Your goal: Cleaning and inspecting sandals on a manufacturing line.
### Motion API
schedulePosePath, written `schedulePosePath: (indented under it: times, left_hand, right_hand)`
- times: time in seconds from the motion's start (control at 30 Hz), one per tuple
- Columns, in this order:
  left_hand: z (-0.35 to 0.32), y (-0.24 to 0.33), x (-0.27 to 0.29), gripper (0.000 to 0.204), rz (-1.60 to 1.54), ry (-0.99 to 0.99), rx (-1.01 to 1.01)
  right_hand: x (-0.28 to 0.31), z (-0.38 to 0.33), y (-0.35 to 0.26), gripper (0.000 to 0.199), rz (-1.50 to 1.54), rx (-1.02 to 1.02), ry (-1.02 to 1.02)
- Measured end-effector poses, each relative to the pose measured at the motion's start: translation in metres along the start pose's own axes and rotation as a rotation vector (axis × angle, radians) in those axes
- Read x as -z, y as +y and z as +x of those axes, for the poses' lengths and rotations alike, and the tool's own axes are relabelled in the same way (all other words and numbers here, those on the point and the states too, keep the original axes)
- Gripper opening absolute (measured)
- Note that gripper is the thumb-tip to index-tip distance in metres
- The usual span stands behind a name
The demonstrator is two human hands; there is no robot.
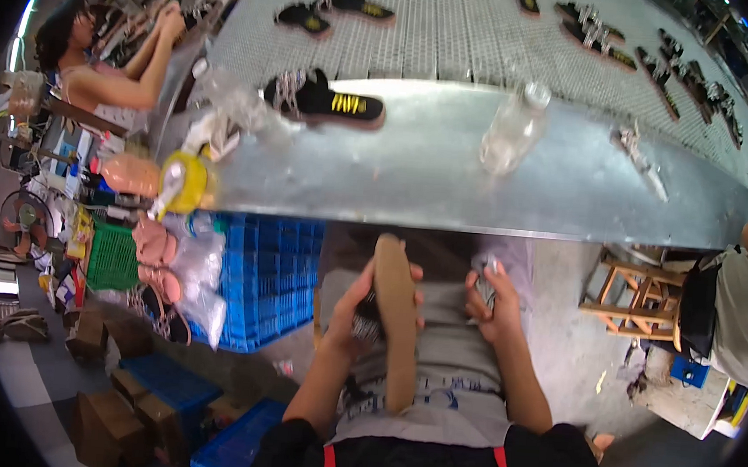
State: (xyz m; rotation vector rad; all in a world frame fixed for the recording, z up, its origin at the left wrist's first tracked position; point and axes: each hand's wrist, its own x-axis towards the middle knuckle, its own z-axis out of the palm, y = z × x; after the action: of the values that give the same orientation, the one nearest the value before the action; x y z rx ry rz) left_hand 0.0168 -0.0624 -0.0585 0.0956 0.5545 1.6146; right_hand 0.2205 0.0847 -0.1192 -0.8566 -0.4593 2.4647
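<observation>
In front of my lap, my left hand [352,313] is closed round a sandal [397,323]. Its tan sole is turned up toward me, and a dark patterned strap shows beside my palm. To the right, my right hand [498,306] is curled round a small greyish thing, mostly hidden by the fingers, whose kind I cannot make out. The two hands are apart. Beyond them, on the metal ledge [395,187], lies a black slide sandal [340,105] with yellow marking and a patterned strap.
A clear plastic bottle [513,135] and a slim pale object [641,162] are on the ledge. Several sandals lie on the mesh belt [442,37] behind. A yellow tape roll [186,182] hangs at the ledge's left, above a blue crate [269,282]. Another person [97,71] works at far left; a wooden stool [637,298] stands right.
</observation>
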Motion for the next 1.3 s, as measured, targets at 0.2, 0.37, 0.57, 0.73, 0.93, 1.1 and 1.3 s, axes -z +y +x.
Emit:
schedulePosePath:
  times: [0.2,0.37,0.57,0.73,0.93,1.1,1.3]
  left_hand:
    - [0.022,0.001,-0.003,0.066,0.534,0.248,-0.108]
    - [0.032,-0.013,0.038,0.07,0.532,0.263,-0.053]
    - [0.035,-0.022,0.046,0.069,0.307,0.222,0.021]
    - [0.034,-0.026,0.051,0.066,0.259,0.235,0.054]
    - [0.034,-0.025,0.038,0.067,0.281,0.279,0.043]
    - [0.028,-0.02,0.02,0.072,0.445,0.368,-0.041]
    - [0.017,-0.008,0.008,0.072,0.549,0.429,-0.081]
  right_hand:
    - [-0.06,-0.035,-0.03,0.025,-0.563,0.255,-0.079]
    - [-0.082,-0.047,-0.018,0.027,-1.195,0.447,-0.168]
    - [-0.06,-0.066,0.0,0.042,-1.596,0.621,-0.504]
    - [-0.045,-0.088,-0.008,0.042,-1.571,0.478,-0.705]
    - [-0.057,-0.068,-0.014,0.042,-1.65,0.464,-0.645]
    - [-0.065,-0.084,-0.021,0.039,-1.67,0.492,-0.626]
    - [-0.07,-0.076,-0.029,0.038,-1.596,0.41,-0.571]
